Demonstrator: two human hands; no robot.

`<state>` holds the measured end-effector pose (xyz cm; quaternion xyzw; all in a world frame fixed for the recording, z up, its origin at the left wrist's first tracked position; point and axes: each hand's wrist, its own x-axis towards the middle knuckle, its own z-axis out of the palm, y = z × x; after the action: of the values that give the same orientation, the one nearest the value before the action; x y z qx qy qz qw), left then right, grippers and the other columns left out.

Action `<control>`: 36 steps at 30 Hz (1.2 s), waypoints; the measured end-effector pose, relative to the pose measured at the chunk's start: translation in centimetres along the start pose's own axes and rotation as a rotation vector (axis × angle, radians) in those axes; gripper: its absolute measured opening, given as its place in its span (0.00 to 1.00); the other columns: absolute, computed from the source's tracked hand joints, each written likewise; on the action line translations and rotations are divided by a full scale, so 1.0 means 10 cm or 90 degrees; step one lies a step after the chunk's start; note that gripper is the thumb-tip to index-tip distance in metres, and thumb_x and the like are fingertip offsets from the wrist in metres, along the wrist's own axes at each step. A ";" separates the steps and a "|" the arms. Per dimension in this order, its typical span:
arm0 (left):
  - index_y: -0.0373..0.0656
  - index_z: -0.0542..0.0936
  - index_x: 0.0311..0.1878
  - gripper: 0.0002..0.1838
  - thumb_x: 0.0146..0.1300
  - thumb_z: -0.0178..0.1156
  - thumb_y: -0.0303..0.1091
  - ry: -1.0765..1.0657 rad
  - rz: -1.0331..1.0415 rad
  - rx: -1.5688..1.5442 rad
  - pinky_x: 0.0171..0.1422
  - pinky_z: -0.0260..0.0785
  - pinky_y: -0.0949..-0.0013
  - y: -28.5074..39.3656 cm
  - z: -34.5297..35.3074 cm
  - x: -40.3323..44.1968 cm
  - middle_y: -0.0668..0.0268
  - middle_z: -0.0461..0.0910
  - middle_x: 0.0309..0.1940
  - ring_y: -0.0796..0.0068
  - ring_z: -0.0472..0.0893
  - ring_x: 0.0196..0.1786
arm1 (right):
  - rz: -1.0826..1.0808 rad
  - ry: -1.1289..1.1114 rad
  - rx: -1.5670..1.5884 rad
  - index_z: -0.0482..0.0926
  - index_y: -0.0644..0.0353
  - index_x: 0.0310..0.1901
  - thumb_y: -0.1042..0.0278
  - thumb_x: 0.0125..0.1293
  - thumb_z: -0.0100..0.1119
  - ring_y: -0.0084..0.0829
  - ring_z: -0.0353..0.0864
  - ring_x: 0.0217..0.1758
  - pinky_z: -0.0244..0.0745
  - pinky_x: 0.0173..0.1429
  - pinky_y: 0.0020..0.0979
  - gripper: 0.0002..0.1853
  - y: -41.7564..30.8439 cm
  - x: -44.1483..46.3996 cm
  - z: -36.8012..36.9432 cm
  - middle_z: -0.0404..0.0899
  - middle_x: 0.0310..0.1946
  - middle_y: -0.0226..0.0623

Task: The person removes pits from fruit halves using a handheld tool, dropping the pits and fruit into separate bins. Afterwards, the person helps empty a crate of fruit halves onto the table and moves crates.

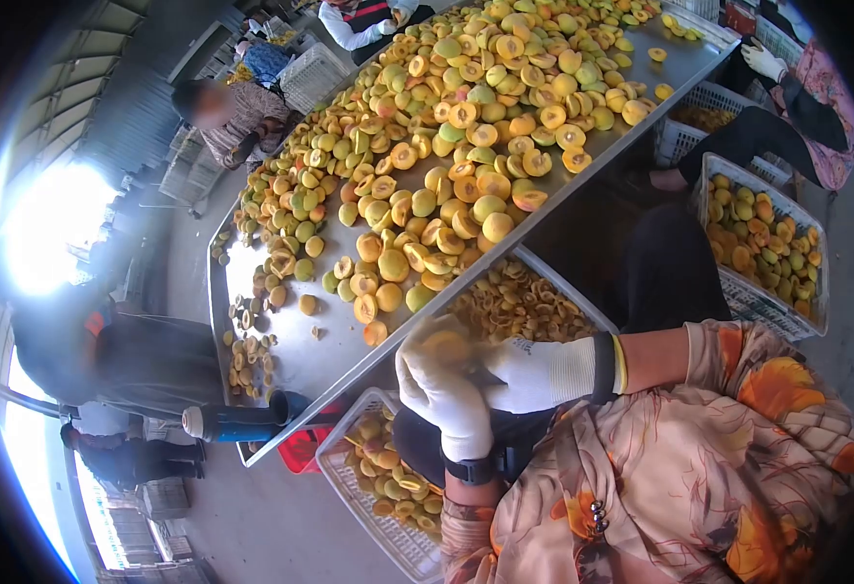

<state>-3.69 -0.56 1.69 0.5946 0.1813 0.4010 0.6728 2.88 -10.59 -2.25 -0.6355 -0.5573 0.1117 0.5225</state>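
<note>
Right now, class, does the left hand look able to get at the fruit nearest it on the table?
Probably yes: the left hand is close to that fruit, with only the table edge visibly between. It seems busy with a blurred piece, though.

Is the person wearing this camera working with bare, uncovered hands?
No, the left hand and right hand both wear white gloves.

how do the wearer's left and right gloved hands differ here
Wrist: the left hand has a black watch-like strap, while the right hand has a wide black band edged in yellow.

Direction: the left hand comes up from below in the picture; the right hand reaches in from the right.

Shared: both wear white gloves and meet near a motion-blurred, yellowish piece of fruit.
</note>
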 end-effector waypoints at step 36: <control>0.38 0.83 0.56 0.27 0.64 0.64 0.51 -0.052 -0.080 0.919 0.65 0.68 0.51 -0.53 -1.90 1.46 0.51 0.85 0.51 0.48 0.80 0.58 | 0.419 -0.424 -0.223 0.78 0.66 0.48 0.63 0.63 0.55 0.55 0.86 0.44 0.79 0.50 0.52 0.17 0.93 -0.22 -0.43 0.85 0.39 0.55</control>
<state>-6.69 23.05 -4.24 0.8935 0.4095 0.1196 0.1405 10.73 -13.20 -8.75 -0.7858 -0.4741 0.3722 0.1387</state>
